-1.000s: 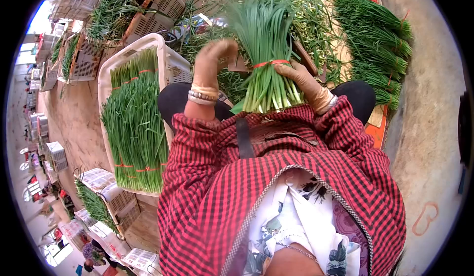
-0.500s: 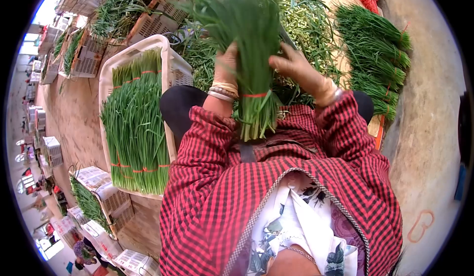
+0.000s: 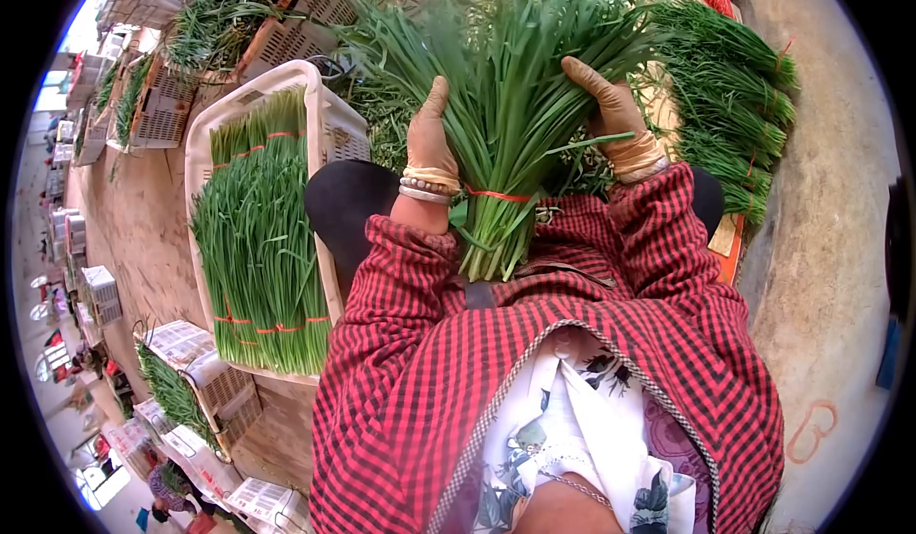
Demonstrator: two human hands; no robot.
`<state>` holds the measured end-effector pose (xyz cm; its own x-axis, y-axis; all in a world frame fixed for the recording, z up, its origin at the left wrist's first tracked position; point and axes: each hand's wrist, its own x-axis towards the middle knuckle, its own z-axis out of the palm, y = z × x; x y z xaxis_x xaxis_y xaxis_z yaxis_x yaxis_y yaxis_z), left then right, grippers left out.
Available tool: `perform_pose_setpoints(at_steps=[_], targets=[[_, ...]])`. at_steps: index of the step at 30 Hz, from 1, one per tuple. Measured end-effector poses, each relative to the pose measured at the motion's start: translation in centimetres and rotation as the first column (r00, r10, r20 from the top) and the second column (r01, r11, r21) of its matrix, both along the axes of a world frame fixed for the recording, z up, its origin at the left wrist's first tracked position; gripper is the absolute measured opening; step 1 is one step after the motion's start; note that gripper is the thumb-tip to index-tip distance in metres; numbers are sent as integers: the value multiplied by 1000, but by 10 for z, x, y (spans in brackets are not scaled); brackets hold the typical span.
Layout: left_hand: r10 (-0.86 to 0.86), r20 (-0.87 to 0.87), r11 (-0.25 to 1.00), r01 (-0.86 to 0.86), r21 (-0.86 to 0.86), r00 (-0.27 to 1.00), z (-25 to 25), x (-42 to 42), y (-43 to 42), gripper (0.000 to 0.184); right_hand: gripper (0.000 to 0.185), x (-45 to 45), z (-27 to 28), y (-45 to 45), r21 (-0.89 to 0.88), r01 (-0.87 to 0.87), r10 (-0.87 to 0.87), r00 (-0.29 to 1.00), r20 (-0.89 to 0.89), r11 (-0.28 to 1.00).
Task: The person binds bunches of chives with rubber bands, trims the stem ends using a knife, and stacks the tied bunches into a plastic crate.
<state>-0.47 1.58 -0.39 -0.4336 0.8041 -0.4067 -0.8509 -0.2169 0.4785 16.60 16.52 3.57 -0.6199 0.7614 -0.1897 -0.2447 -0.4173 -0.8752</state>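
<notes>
A bunch of garlic chives (image 3: 515,124) is upright over my lap, its leaves fanned wide and its cut stems pointing toward me. A red band (image 3: 498,194) circles it near the stem ends. Cupped against the left side of the leaves is my gloved left hand (image 3: 431,138), thumb up in front. My gloved right hand (image 3: 615,114) supports the right side, its thumb over the leaves and its fingers mostly hidden behind them. Between them the two hands hold the bunch.
At my left stands a white plastic crate (image 3: 198,167) packed with banded chives (image 3: 262,257). Several tied bunches (image 3: 730,104) lie in a row at the right. Loose trimmings (image 3: 382,128) lie behind the bunch. More crates (image 3: 170,104) and a person (image 3: 172,486) are farther left.
The leaves, bundled narrow and blurred before, now spread out to both sides. My right hand has moved outward and up along the bunch, and its thumb now rests on the leaves.
</notes>
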Motion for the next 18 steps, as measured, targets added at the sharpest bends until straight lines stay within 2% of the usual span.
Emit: perform_pose_setpoints(at_steps=[1, 3, 5, 6, 7, 9, 11, 13, 14, 15, 18], targets=[[0, -1, 1000, 0, 1, 1000, 6, 3, 0, 42, 36, 2, 2, 1, -34, -27, 27, 1000, -13, 999], [-109, 28, 994, 108, 10, 994, 15, 6, -1, 44, 39, -1, 5, 0, -2, -48, 48, 998, 45, 999], [-123, -4, 992, 123, 26, 992, 20, 13, -2, 46, 38, -9, 21, -8, 69, -184, 175, 977, 123, 980], [-95, -234, 992, 111, 54, 968, 30, 20, -3, 50, 42, -16, 24, -9, 199, -224, 203, 972, 120, 954], [-58, -448, 991, 105, 82, 892, 36, 26, -4, 56, 42, -20, 28, -11, 198, -223, 202, 972, 119, 955], [-62, -514, 988, 124, 87, 856, 33, 29, -4, 60, 47, -27, 38, -16, 238, -336, 287, 933, 218, 911], [-149, -603, 988, 146, -55, 784, 30, 26, 0, 55, 47, -31, 33, -18, 271, -322, 276, 941, 197, 907], [-137, -544, 989, 145, -28, 828, 32, 19, -1, 48, 44, -28, 27, -19, 225, -196, 159, 972, 174, 954], [-145, -416, 989, 146, -28, 898, 32, 15, -4, 46, 39, -25, 19, -16, 225, -115, 83, 986, 147, 968], [-149, -277, 989, 148, -27, 949, 32, 11, -7, 44, 39, -19, 8, -11, 225, -118, 86, 985, 150, 967], [-113, -182, 993, 115, 1, 977, 14, 1, -10, 34, 29, 3, -14, 3, 35, 23, -31, 973, 229, 999]])
